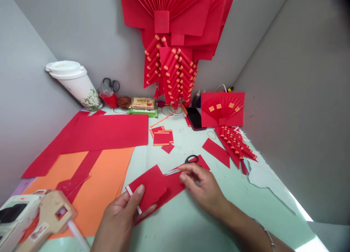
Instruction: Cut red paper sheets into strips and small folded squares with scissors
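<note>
My left hand (127,212) holds a folded red card (150,186) at its left end, thumb on top, fingers beneath. A white strip runs along the card's left edge. My right hand (201,186) is above the table, right of the card, with its fingers curled and thumb near the index fingertip; whether anything small is between them is too small to tell. Scissors with black handles (191,159) lie just behind my right hand, their blades pointing left. Under the hands and scissors lies a long red paper strip (175,184).
Red sheets (109,132) and orange sheets (101,179) cover the left, with a glue gun (53,212) at front left. Small red-orange pieces (163,138), a phone (194,118), a cup (78,86) and a firecracker ornament (235,142) stand or lie farther back.
</note>
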A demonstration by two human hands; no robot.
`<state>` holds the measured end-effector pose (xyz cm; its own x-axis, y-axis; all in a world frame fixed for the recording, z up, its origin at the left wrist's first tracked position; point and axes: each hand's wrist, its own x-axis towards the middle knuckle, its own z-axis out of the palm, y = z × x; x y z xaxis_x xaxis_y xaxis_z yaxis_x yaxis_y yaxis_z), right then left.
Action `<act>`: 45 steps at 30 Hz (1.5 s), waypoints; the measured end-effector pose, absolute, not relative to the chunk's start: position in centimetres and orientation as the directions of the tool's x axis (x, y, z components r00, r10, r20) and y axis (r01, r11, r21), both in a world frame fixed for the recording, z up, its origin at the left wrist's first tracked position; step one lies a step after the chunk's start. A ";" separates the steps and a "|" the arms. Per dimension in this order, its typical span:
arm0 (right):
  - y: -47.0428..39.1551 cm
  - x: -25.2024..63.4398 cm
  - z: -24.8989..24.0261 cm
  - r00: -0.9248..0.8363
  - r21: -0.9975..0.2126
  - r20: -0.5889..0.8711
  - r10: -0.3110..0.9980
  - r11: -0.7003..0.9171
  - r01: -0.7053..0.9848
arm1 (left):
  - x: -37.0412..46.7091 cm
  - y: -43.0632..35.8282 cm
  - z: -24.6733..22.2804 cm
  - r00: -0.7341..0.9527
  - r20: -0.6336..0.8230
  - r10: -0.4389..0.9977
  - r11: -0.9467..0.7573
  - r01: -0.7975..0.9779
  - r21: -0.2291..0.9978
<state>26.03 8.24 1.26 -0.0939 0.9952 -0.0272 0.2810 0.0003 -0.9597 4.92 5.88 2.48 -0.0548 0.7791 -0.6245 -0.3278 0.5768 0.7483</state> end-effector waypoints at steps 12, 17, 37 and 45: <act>9.8 29.5 1.0 -0.402 -0.333 0.074 0.913 0.403 0.853 | 4.3 5.8 3.1 -0.060 -0.613 0.788 0.531 -0.437 0.726; 10.4 29.9 0.6 -0.460 -0.265 0.051 0.886 0.456 0.850 | 4.4 6.0 3.3 -0.076 -0.591 0.803 0.496 -0.465 0.733; 8.7 28.3 3.1 -0.407 -0.951 -0.309 0.860 -0.280 0.131 | 4.2 6.2 4.1 -0.243 -0.522 0.818 0.327 -0.549 0.769; 7.8 27.3 2.5 -0.531 -0.947 -0.306 0.790 -0.307 0.090 | 4.4 6.5 4.6 -0.292 -0.508 0.810 0.274 -0.577 0.769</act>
<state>27.31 7.80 2.50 -0.5311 0.7899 -0.3064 0.0897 -0.3072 -0.9474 4.40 6.49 4.64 -0.2923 0.8100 -0.5084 -0.5771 0.2745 0.7692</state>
